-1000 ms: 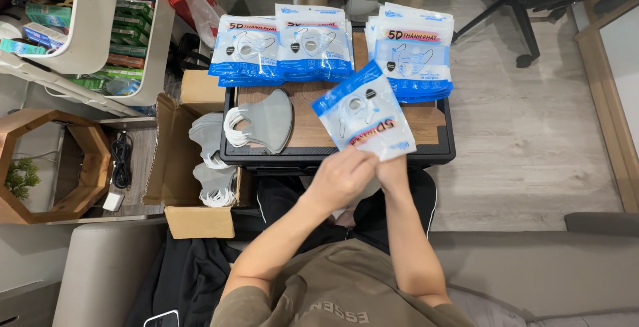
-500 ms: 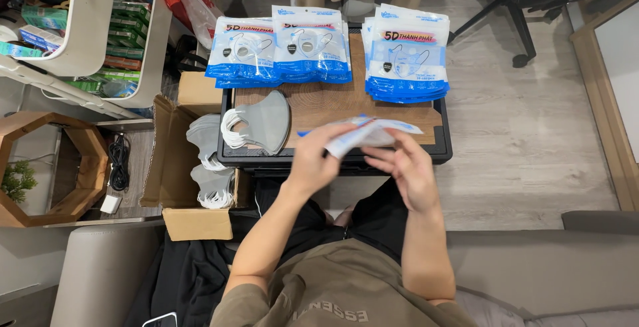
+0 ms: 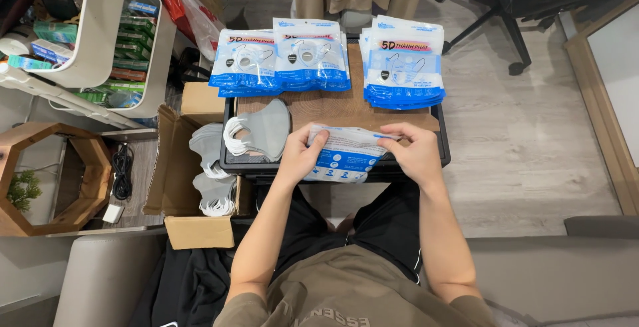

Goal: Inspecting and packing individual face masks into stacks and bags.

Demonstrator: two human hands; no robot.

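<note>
Both my hands hold one blue and white mask pouch (image 3: 346, 155) over the near edge of a small wooden table (image 3: 333, 108). My left hand (image 3: 301, 156) grips its left end, my right hand (image 3: 414, 154) its right end. A stack of grey face masks (image 3: 261, 130) lies on the table just left of my left hand. Filled pouches stand in stacks at the far left (image 3: 279, 57) and far right (image 3: 403, 64) of the table.
An open cardboard box (image 3: 174, 167) with more grey masks (image 3: 208, 160) sits on the floor to the left. Beyond it are a white shelf cart (image 3: 100, 40) with small boxes and a hexagonal wooden shelf (image 3: 46, 177). An office chair base (image 3: 492, 20) stands at the far right.
The pouch was held up flat a second ago; I have since turned it over and lowered it, and my right hand has moved out to its right end.
</note>
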